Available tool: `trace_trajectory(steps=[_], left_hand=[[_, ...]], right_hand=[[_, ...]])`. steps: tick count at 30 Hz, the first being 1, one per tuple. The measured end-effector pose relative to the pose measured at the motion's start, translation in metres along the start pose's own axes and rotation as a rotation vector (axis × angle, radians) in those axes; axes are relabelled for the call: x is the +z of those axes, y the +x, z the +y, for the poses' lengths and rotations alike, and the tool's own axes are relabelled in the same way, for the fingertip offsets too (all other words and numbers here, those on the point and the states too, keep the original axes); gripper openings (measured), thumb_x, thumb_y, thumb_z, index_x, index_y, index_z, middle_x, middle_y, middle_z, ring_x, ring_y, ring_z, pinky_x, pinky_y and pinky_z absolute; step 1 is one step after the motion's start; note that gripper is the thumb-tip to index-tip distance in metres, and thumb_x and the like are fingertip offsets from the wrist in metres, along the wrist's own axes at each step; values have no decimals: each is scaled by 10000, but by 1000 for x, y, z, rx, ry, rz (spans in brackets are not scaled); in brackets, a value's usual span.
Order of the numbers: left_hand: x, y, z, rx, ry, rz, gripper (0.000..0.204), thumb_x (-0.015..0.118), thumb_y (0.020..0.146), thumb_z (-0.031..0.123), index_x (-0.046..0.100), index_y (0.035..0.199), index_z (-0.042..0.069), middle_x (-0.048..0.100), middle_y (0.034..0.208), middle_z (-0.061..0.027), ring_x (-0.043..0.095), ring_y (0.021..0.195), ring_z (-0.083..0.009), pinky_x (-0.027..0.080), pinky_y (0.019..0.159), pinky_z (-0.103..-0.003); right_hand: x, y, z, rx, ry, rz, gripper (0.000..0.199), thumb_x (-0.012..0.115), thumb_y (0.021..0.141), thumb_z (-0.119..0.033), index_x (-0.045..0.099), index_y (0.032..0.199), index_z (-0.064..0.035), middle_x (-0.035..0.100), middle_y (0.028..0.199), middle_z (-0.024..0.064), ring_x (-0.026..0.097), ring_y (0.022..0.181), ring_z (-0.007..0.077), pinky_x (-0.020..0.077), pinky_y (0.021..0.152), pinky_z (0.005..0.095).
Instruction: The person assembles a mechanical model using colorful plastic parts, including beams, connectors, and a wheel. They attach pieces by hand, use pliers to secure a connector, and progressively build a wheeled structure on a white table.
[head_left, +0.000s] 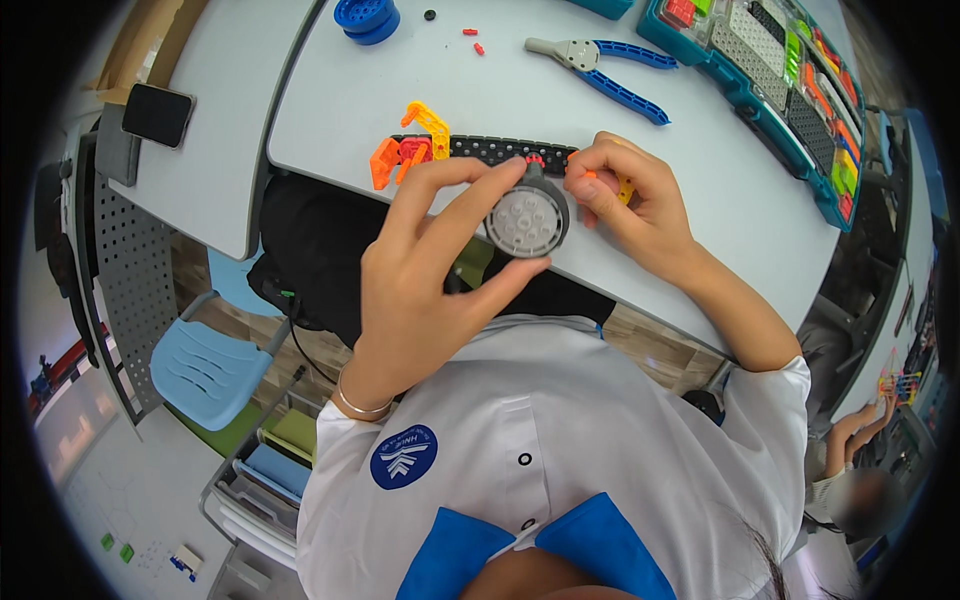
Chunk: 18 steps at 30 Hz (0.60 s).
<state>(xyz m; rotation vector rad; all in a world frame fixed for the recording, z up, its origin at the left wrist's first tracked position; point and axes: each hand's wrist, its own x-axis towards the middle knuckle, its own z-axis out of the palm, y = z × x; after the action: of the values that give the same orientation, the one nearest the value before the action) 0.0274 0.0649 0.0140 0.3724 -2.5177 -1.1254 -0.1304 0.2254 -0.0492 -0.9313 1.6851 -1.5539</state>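
Observation:
My left hand (415,245) grips a small wheel (526,222) with a grey hub and black tyre, thumb below and fingers above. Behind the wheel's top edge lies a long black perforated beam (485,150), with red pins showing near the wheel. A yellow angled beam (432,125) and orange connectors (384,163) are joined at the beam's left end. At the other end, my right hand (640,200) is closed around orange and yellow building pieces (626,190), mostly hidden by the fingers. Whether the wheel is fixed to the beam, I cannot tell.
Blue-handled pliers (600,65) lie farther back on the white table (350,100). A blue wheel rim (367,18) and small red pins (478,48) are near the far edge. At right stands a teal parts case (740,100); a phone (158,115) rests at left.

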Motion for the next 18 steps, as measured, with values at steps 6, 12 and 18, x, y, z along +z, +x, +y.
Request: trace_trajectory(steps=[6,12,18], left_hand=[[18,3,-9,14,-3,40,640,894,621,89,693,1228,102,599,1091,-32,566,853,-103,385,563,-218],[23,2,-11,-7,20,5,632,894,628,99,692,1226,103,595,1080,-44,582,880,-139,412,581,-243],[27,3,-12,15,20,33,631,892,626,90,689,1224,96,588,1085,-49,581,871,-146,427,596,-244]], right_hand=[[0,1,0,0,21,12,110,664,945,-104,655,943,5,471,774,10,521,618,74,440,569,240],[0,1,1,-1,35,15,126,664,951,-119,657,946,6,510,795,19,531,614,73,428,565,233],[-1,1,1,25,48,16,142,665,956,-137,653,938,4,543,799,24,541,608,72,418,564,231]])
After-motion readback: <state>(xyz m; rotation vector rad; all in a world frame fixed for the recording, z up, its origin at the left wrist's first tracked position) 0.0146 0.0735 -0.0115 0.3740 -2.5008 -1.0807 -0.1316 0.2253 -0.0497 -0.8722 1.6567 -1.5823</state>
